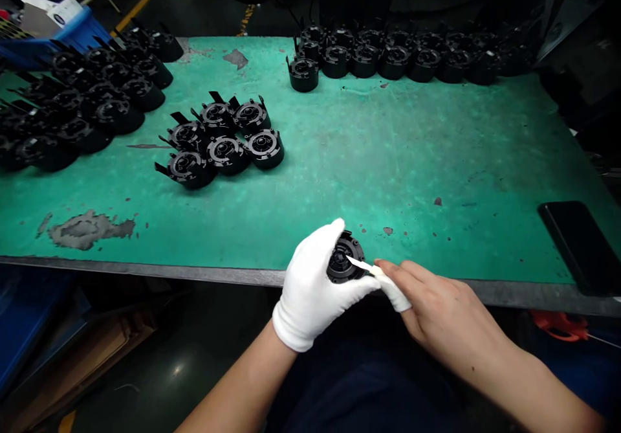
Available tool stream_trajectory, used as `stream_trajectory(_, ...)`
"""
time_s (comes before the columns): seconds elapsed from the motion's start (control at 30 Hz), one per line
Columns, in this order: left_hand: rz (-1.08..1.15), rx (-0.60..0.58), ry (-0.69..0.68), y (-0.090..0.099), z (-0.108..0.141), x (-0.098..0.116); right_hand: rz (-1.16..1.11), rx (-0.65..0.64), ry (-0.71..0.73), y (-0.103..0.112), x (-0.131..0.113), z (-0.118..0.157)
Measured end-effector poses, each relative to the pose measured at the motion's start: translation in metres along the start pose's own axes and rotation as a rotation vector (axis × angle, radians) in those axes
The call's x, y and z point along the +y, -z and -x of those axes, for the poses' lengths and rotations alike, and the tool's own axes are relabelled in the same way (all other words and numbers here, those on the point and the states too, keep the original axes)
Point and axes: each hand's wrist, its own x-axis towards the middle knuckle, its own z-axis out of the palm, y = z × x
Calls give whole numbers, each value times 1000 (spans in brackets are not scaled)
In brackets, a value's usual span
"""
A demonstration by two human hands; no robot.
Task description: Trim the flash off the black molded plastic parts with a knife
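At left of the green bench (412, 155), black housings (114, 114) stand in rows; then comes a group of six (226, 151). At the near edge, the gloved left hand (310, 277) has its fingers clamped around a round black part (339, 258). The right hand (441, 297) pinches a small pointed blade (358, 264) against it. At right lies a phone (579, 245).

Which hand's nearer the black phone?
Right. The right hand, holding a small blade, is left of the black phone in view; the left hand, gripping a round black part, is farther left.
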Motion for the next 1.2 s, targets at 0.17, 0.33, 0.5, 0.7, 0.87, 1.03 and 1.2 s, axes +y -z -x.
stream_trajectory(0.17,-3,34,-26,-3,1,-1,25,-67,-41,8,-6,-3)
stream_trajectory(0.33,-12,34,-37,-3,1,-2,52,-86,-111,12,-16,-4)
stream_trajectory(0.5,-27,74,-35,-7,4,-1,15,-15,-170,3,-30,1)
stream_trajectory(0.7,-23,73,-27,-8,2,-2,-208,100,-118,3,-15,10)
stream_trajectory(0.87,73,-276,-96,26,-28,-11,-264,43,-10,14,15,-5)
stream_trajectory(1.03,102,-310,41,46,-32,-14,-188,-26,107,14,19,-34)
stream_trajectory(1.2,78,-200,163,23,-16,-10,-90,-72,148,13,12,-49)
